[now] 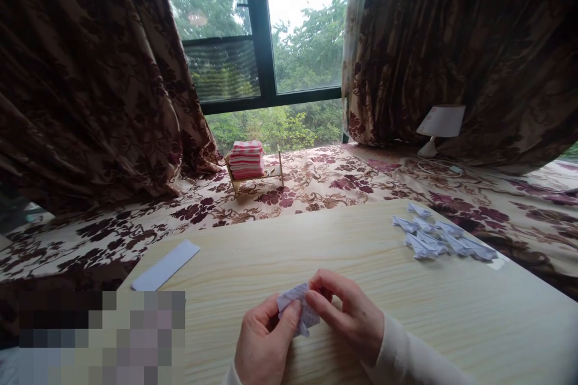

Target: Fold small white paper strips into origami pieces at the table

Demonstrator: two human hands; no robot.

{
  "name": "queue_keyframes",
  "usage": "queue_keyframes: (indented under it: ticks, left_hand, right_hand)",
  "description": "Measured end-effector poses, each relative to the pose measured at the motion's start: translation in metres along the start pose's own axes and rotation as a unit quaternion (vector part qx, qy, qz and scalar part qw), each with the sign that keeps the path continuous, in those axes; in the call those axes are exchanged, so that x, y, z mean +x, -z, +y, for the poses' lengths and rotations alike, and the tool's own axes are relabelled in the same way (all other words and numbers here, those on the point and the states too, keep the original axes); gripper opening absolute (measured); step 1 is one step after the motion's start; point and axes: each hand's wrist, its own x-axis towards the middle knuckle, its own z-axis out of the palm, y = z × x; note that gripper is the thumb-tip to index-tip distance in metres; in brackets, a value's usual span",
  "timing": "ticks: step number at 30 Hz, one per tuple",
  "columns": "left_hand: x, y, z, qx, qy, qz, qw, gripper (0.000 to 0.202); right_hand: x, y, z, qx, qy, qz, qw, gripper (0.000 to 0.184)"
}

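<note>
A small piece of folded paper [310,316], pale with faint printed marks, is held up over the wooden table [253,252]. My left hand [266,337] is closed on it, the thumb pressed across its front. At the paper's upper right corner, my right hand [350,313] pinches the edge between thumb and fingers. The fingertips behind the paper are partly hidden. Several folded white paper pieces [424,245] lie in a loose group at the table's far right. A flat white paper strip [165,264] rests at the table's left edge.
Past the table, a ledge under floral cloth [311,183] carries a small stand [257,179] with folded pink-striped cloths [246,160]. A white lamp [441,121] with its cord stands at the right. Patterned curtains [112,72] flank the window. The lower left corner is pixelated.
</note>
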Motion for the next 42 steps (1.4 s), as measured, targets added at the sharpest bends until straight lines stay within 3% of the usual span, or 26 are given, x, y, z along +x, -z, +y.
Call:
queue_keyframes:
  ticks: [9,14,19,25,29,33,37,42]
  left_hand:
    - [-0.001,-0.007,-0.017,0.089,-0.057,0.023,0.994,0.037]
    - [-0.004,-0.009,-0.008,0.092,-0.061,0.019,0.994,0.034]
    - [-0.007,-0.008,0.004,0.103,-0.04,-0.033,0.993,0.022]
    - [-0.005,-0.005,0.001,0.078,-0.034,-0.041,0.996,0.024]
    - [-0.001,-0.001,-0.002,0.044,-0.01,-0.004,0.999,0.027]
    - [0.001,0.0,-0.001,-0.013,0.025,0.035,0.999,0.03]
    - [-0.001,-0.001,0.001,-0.052,0.036,0.026,0.998,0.029]
    - [0.0,0.004,0.004,-0.014,0.031,0.004,0.999,0.032]
  right_hand:
    - [0.001,0.001,-0.008,0.05,0.015,0.0,0.999,0.014]
    - [0.002,0.0,-0.004,0.059,0.009,-0.001,0.998,0.012]
    - [0.001,-0.002,-0.007,0.068,0.016,-0.002,0.998,0.013]
    - [0.001,-0.001,-0.011,0.069,0.013,0.009,0.998,0.022]
    - [0.003,0.003,-0.009,0.069,-0.01,0.028,0.997,0.033]
    - [0.001,0.002,-0.005,0.068,-0.028,0.016,0.997,0.027]
    - [-0.001,-0.001,-0.002,0.079,-0.025,0.004,0.997,0.026]
    - [0.001,0.001,0.0,0.088,-0.04,0.011,0.995,0.028]
